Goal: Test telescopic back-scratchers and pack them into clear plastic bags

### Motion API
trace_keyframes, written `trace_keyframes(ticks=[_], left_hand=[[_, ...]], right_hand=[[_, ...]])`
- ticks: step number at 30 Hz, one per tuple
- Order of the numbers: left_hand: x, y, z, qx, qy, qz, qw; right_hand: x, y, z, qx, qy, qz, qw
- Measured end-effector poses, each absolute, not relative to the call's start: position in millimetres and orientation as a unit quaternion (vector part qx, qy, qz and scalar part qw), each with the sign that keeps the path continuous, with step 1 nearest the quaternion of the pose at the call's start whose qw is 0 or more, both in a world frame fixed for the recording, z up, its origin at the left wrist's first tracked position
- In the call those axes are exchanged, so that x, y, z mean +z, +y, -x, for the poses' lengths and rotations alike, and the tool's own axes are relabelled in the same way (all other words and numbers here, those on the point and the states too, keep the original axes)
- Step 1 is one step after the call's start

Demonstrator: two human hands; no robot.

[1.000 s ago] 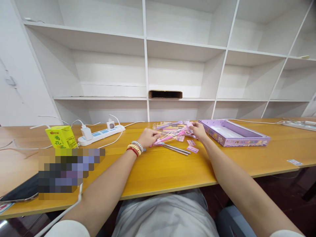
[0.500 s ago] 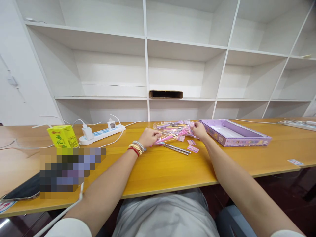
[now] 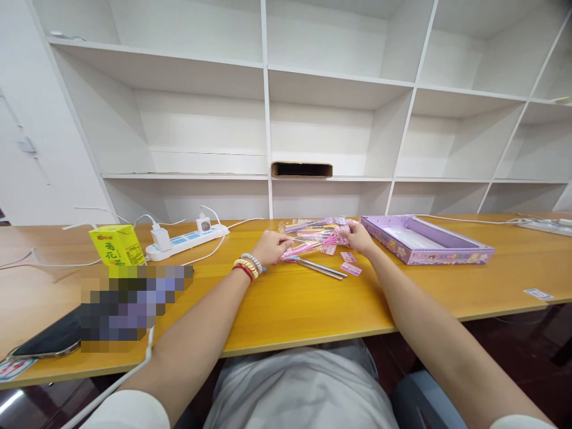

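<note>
Clear plastic packets (image 3: 313,228) with pink, purple and yellow stick-like pieces lie in a heap between my hands. My left hand (image 3: 269,246), with bracelets at its wrist, is closed in a pinch on the left end of a clear packet holding a pink stick (image 3: 308,246). On the other side, my right hand (image 3: 358,238) pinches the right edge of the plastic, its fingertips partly hidden. Two silvery metal rods (image 3: 319,268) lie just in front of the heap. Small pink cards (image 3: 351,270) rest nearer my right hand.
An open purple tray-like box (image 3: 447,257) stands to the right. At left are a yellow drink carton (image 3: 117,245), a white power strip (image 3: 190,240) with cables, and a dark phone (image 3: 49,333) beside a blurred-out patch. White shelves (image 3: 322,140) rise behind the table.
The view has shifted very slightly. Both hands keep their hold on the plastic packets, which have barely moved.
</note>
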State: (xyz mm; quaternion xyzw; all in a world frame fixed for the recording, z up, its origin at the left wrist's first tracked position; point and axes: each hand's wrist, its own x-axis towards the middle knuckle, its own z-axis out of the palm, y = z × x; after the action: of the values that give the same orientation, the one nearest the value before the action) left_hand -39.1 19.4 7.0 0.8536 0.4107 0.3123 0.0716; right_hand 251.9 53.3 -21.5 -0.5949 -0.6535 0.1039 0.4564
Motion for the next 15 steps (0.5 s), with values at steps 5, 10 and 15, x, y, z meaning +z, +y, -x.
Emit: trace_keyframes(ticks=[5,10,15], left_hand=[[5.5,18.9,38.9,0.311,0.411,-0.851,0.1],[7.4,15.6,38.3,0.315,0.408,-0.85,0.105],[9.2,14.9,38.6,0.306,0.413,-0.853,0.093]], right_hand=[[-16.9,53.0,-258.2,0.01,-0.643,0.632,0.433],[-16.3,52.1,-257.2,0.015,-0.622,0.639,0.451],[-18.4,51.7,-254.0,0.099,-0.633,0.591,0.491]])
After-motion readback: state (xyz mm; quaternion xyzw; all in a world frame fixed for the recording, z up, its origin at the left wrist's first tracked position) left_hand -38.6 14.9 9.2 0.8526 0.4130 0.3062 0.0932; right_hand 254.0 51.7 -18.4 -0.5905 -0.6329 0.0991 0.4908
